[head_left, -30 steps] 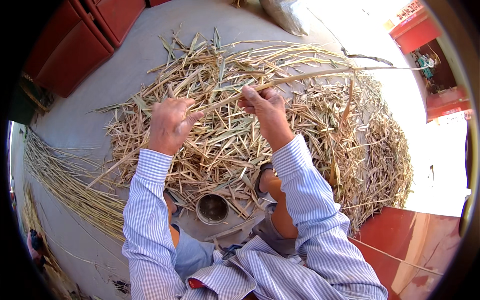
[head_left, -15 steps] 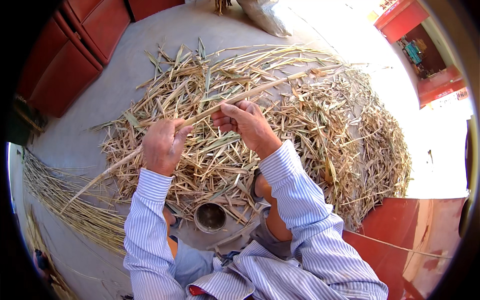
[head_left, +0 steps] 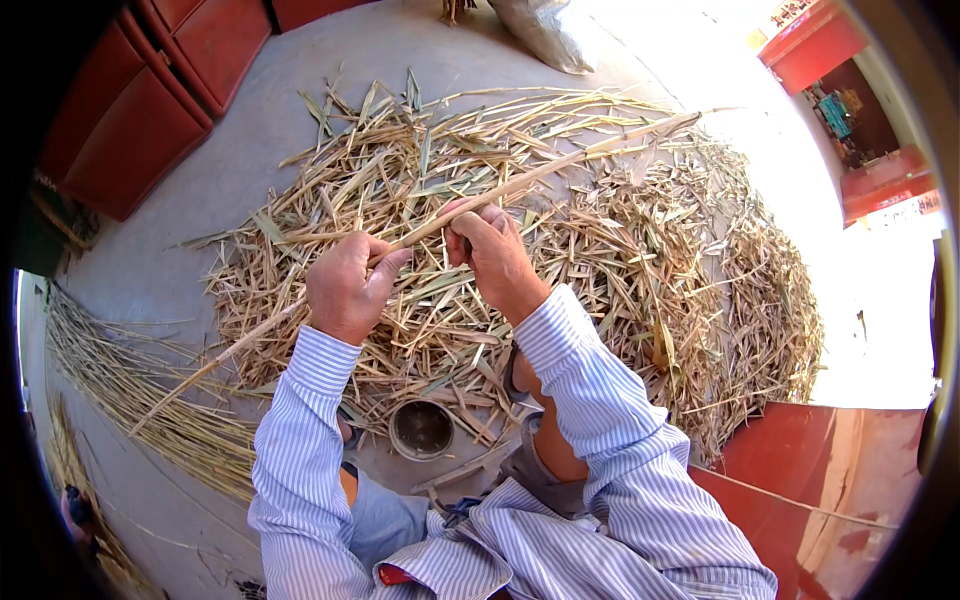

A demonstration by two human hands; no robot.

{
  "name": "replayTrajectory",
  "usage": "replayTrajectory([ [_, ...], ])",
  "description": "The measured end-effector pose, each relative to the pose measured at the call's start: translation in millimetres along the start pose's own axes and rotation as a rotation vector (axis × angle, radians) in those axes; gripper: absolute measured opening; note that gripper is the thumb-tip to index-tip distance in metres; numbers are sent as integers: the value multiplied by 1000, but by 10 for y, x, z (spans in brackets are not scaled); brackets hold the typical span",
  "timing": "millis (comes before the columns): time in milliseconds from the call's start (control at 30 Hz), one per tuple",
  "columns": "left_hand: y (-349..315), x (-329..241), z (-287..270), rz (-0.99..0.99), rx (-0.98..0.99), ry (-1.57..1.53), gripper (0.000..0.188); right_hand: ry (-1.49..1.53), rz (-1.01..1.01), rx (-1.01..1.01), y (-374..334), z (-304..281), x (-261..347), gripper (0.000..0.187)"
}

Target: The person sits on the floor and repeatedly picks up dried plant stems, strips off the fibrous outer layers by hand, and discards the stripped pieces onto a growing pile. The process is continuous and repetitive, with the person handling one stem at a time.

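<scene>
A long pale dry stalk (head_left: 540, 177) runs from lower left to upper right across a big heap of dry leaves and husks (head_left: 620, 240). My left hand (head_left: 348, 288) grips the stalk near its middle. My right hand (head_left: 492, 252) holds it a little farther along, fingers curled around it. The two hands sit close together above the heap. Both forearms wear blue-and-white striped sleeves.
A small round dark tin (head_left: 421, 429) stands on the grey floor by my knees. A bundle of stripped stalks (head_left: 120, 385) lies at the left. Red wooden panels (head_left: 150, 100) stand at the upper left, a grey sack (head_left: 545, 30) at the top, a red surface (head_left: 820, 480) at the lower right.
Both hands have come closer together on the stalk, and the stalk has slid toward the lower left through them. The view has tilted slightly.
</scene>
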State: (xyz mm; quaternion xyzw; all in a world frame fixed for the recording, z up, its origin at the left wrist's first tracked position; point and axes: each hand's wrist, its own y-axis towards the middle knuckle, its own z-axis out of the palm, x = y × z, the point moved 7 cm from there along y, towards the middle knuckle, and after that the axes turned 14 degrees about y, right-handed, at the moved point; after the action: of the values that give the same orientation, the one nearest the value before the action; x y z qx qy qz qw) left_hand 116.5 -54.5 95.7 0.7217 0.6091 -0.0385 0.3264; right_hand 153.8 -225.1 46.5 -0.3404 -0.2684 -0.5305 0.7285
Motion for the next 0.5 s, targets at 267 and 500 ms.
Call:
replayTrajectory([
  [267,5,212,26,-158,238,-391,28,-163,-119,213,-40,195,128,19],
  [500,-87,363,30,-368,516,-691,31,-207,-58,339,-47,299,85,19],
])
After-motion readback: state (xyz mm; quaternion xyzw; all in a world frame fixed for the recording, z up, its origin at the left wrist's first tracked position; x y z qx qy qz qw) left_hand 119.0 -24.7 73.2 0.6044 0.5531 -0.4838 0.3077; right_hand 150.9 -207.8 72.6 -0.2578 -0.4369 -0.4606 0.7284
